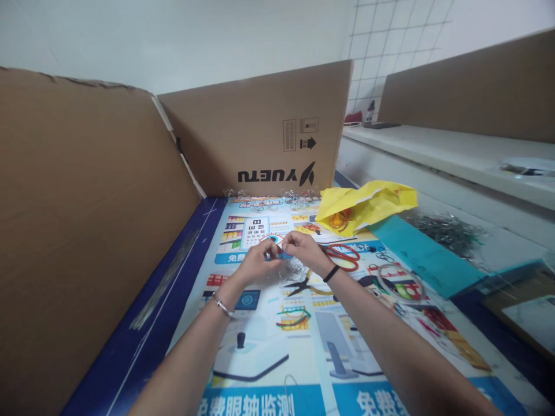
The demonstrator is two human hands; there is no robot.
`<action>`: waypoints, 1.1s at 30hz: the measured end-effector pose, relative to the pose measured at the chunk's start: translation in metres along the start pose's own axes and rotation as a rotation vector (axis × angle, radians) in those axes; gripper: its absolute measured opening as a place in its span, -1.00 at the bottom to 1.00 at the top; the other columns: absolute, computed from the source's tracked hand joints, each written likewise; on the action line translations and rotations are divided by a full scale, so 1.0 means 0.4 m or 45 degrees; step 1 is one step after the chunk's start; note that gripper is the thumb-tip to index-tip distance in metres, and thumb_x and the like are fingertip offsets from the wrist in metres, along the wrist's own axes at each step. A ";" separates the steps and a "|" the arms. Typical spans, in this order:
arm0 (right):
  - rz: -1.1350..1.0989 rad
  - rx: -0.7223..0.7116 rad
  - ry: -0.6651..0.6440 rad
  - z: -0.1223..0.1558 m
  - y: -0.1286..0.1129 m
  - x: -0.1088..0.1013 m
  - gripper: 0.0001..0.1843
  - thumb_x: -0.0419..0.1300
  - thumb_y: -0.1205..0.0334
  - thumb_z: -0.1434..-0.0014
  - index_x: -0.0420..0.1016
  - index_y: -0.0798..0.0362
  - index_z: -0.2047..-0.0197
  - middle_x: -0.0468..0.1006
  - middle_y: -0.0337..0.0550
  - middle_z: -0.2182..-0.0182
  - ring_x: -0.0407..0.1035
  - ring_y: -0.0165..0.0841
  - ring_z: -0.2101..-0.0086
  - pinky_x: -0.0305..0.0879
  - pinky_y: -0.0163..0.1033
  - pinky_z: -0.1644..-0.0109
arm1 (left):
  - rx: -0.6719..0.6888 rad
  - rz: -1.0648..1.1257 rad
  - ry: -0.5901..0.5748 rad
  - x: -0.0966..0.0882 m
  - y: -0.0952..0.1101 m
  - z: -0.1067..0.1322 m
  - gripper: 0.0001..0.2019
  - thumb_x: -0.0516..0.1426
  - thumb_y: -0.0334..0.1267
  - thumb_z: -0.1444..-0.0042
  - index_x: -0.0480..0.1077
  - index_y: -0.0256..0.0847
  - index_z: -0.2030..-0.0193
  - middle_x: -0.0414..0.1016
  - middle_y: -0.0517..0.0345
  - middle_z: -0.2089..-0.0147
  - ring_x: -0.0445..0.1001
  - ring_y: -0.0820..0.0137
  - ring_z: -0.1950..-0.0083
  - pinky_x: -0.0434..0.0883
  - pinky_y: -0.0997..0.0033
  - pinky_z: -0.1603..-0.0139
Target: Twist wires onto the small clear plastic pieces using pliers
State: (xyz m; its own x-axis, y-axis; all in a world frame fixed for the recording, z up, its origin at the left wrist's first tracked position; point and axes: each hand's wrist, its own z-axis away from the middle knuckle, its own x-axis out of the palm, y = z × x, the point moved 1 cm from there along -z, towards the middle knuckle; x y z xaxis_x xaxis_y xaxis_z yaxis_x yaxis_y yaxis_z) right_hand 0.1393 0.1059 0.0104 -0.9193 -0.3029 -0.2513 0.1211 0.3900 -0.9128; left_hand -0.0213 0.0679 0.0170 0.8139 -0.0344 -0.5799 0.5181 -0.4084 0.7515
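Note:
My left hand [262,261] and my right hand [303,249] meet over the printed sheet, fingertips pinched close together. What they hold is too small and blurred to name; a bit of blue shows between them. Just below lies a tangle of thin silvery wire [293,270]. Beside my right wrist rest pliers [303,283] with dark jaws, partly under my forearm. Scissors with orange-red handles [347,256] lie right of my right hand. Short green, yellow and red cords [293,318] lie nearer to me.
Cardboard panels [255,133] stand at the back and left. A yellow bag [368,205] holding orange cord lies at the back right, near a teal strip [416,254] and a pile of wire scraps [451,234]. Straight silvery wires [167,280] lie left; a wire coil [401,282] right.

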 end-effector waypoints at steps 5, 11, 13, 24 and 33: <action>0.005 0.032 0.090 -0.001 0.005 0.008 -0.93 0.08 0.25 0.06 0.27 0.05 0.50 0.34 -0.31 0.54 0.22 -0.45 0.48 0.15 -0.33 0.39 | 0.001 -0.004 0.052 0.005 -0.006 -0.002 -0.89 0.13 -0.41 0.12 0.25 -0.20 0.43 0.29 0.31 0.47 0.24 0.51 0.43 0.21 0.52 0.37; 0.034 0.077 0.162 0.004 0.012 0.029 -0.95 0.03 0.26 0.00 0.23 0.04 0.46 0.30 -0.34 0.58 0.21 -0.44 0.53 0.12 -0.34 0.46 | 0.004 0.048 0.052 0.006 -0.012 -0.002 -0.88 0.11 -0.38 0.07 0.22 -0.22 0.53 0.32 0.27 0.51 0.28 0.49 0.44 0.23 0.51 0.38; 0.051 0.064 0.160 0.005 0.014 0.033 -0.95 0.03 0.27 -0.01 0.23 0.03 0.45 0.29 -0.35 0.58 0.18 -0.45 0.53 0.09 -0.34 0.46 | 0.010 0.064 0.043 0.006 -0.013 -0.002 -0.88 0.11 -0.38 0.06 0.22 -0.23 0.54 0.35 0.25 0.49 0.30 0.48 0.42 0.24 0.50 0.36; 0.004 -0.049 -0.073 -0.002 0.007 0.029 -0.96 0.03 0.29 -0.04 0.22 0.04 0.43 0.26 -0.35 0.53 0.16 -0.46 0.48 0.09 -0.35 0.39 | 0.056 0.108 -0.106 -0.026 -0.019 -0.006 -0.97 0.11 -0.35 0.00 0.34 -0.25 0.40 0.44 0.19 0.33 0.37 0.45 0.29 0.31 0.45 0.18; 0.048 -0.106 -0.082 -0.001 0.028 0.022 -0.99 0.02 0.32 -0.07 0.23 0.04 0.37 0.24 -0.37 0.53 0.15 -0.48 0.49 0.07 -0.37 0.40 | 0.047 0.051 -0.183 -0.023 -0.034 -0.008 -0.86 0.08 -0.35 -0.02 0.40 -0.26 0.26 0.47 0.16 0.29 0.37 0.44 0.31 0.32 0.44 0.23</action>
State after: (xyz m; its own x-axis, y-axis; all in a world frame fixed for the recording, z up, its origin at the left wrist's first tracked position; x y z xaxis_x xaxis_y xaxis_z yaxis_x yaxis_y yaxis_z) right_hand 0.1325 0.1078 -0.0018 -0.8883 -0.3411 -0.3074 0.1209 0.4722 -0.8731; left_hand -0.0350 0.0766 0.0130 0.7866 -0.1804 -0.5905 0.4737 -0.4372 0.7645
